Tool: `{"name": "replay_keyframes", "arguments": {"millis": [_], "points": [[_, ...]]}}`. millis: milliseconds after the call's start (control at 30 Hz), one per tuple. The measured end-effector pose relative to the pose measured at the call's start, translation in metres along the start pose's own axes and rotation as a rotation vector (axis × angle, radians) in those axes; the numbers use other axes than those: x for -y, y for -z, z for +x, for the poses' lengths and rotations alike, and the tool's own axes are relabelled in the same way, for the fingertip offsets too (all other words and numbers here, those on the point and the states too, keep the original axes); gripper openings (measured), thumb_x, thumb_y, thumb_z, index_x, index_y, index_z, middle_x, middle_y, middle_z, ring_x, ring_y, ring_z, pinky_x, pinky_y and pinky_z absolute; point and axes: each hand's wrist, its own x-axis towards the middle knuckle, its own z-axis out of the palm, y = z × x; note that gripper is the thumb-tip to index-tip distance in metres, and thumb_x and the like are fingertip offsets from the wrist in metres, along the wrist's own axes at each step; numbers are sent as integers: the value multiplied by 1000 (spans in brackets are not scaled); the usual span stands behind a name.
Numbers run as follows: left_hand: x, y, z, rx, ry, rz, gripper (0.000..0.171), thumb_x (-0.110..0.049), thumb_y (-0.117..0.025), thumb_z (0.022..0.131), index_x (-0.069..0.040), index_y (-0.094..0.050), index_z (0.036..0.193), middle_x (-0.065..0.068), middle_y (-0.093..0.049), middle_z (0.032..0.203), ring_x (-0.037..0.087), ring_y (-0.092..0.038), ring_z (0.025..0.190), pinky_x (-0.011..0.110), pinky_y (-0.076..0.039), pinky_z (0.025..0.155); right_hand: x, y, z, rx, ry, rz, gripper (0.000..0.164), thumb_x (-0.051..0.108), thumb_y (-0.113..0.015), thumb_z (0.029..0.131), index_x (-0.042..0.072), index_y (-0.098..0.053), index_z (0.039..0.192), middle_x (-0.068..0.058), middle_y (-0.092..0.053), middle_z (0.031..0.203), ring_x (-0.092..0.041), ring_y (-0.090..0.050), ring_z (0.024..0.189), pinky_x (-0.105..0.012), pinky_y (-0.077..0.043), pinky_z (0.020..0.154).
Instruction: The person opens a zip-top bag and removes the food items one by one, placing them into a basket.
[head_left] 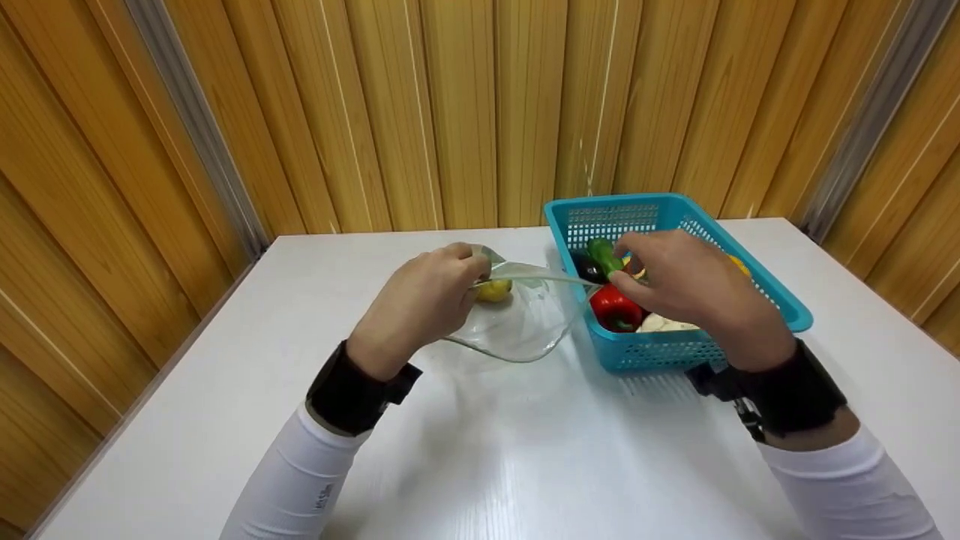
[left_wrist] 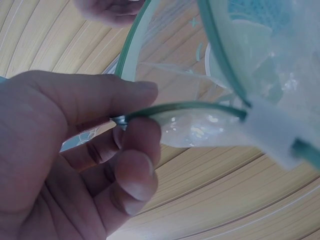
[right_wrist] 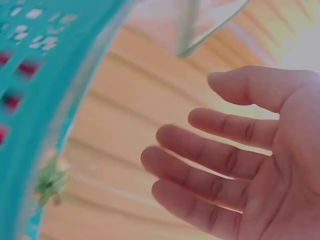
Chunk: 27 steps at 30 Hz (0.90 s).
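My left hand (head_left: 429, 298) pinches the green-edged rim of a clear zip bag (head_left: 525, 330) between thumb and fingers. The bag's mouth gapes, and a white slider (left_wrist: 272, 132) sits on its green zip in the left wrist view. Inside the bag lies a yellow rounded fruit or vegetable (head_left: 495, 291). My right hand (head_left: 686, 281) hovers over the blue basket (head_left: 679, 351), near the bag's right corner. Its fingers are spread and relaxed with nothing between them in the right wrist view, and the bag corner (right_wrist: 186, 50) hangs apart from them.
The basket holds a red bell pepper (head_left: 616, 309), a long green vegetable (head_left: 602, 255), a dark glossy vegetable (head_left: 586, 267), pale pieces (head_left: 663, 324) and something yellow-orange (head_left: 739, 265). It stands at the right of the white table (head_left: 487, 465). Wood-patterned walls (head_left: 457, 112) enclose the back and sides.
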Motion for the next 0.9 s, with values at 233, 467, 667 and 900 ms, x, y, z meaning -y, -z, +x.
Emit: {"name": "replay_keyframes", "arguments": {"millis": [233,467,667,900], "points": [[2,-2,0,3,-28,-10,17,4,-63,89,-4,-73,100,11,-71,102,22,-69,86,33,-58,76,40,-5,-15,-125,235,29,9,13,-64,91,14,-72,88,4,-64,74,-11,-55,69,-25,-51,63],[3,-3,-4,-23,-51,3,15,3,-65,89,-5,-73,99,10,-71,102,22,-68,87,32,-58,75,66,-26,-9,3,379,35,14,18,-66,91,16,-75,103,6,-72,86,-7,-59,73,-23,-54,72],[4,-2,-6,-43,-57,10,15,4,-64,89,-5,-72,97,9,-70,99,21,-68,86,32,-58,74,75,-46,7,60,444,30,18,19,-67,91,14,-75,106,2,-74,93,-11,-64,78,-25,-56,73],[3,-2,-7,-55,-65,3,17,6,-61,88,-5,-71,95,8,-69,97,21,-68,85,33,-58,73,84,-68,32,201,365,53,21,20,-67,92,12,-75,109,-2,-73,99,-15,-64,85,-29,-57,77]]}}
